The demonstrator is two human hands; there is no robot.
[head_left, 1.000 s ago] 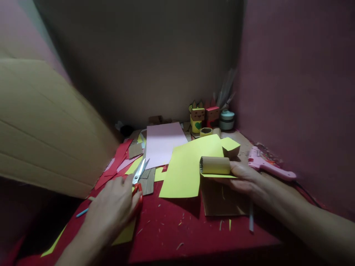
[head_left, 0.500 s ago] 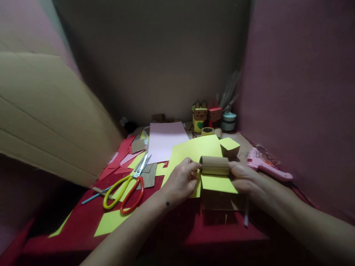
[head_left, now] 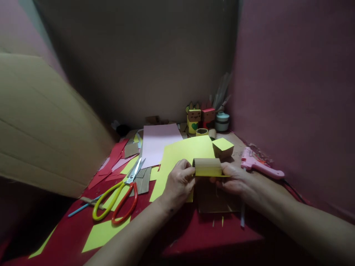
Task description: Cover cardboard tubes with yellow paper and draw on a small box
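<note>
Between my two hands lies a brown cardboard tube (head_left: pixel 207 164), held sideways, with a strip of yellow paper (head_left: pixel 208 174) along its lower side. My left hand (head_left: pixel 179 181) pinches the tube's left end with fingers closed. At the other end, my right hand (head_left: pixel 233 178) grips the tube, its fingers reaching beneath the paper. The strip appears almost edge-on, so how much of it touches the tube is hard to tell. Below the hands is a flat piece of cardboard (head_left: pixel 219 201), in shadow. A large yellow sheet (head_left: pixel 188 149) lies behind them.
Yellow-and-red-handled scissors (head_left: pixel 129 179) lie on the left among paper scraps. On the right is a pink glue gun (head_left: pixel 259 164). A yellow-topped cardboard box (head_left: pixel 223 149), a pink sheet (head_left: pixel 161 138), small animal figures (head_left: pixel 194 121) and a lidded pot (head_left: pixel 222 122) stand farther back.
The tube has turned in my hands, and the yellow strip that hung toward me is now drawn up close underneath it. The whole view has shifted slightly.
</note>
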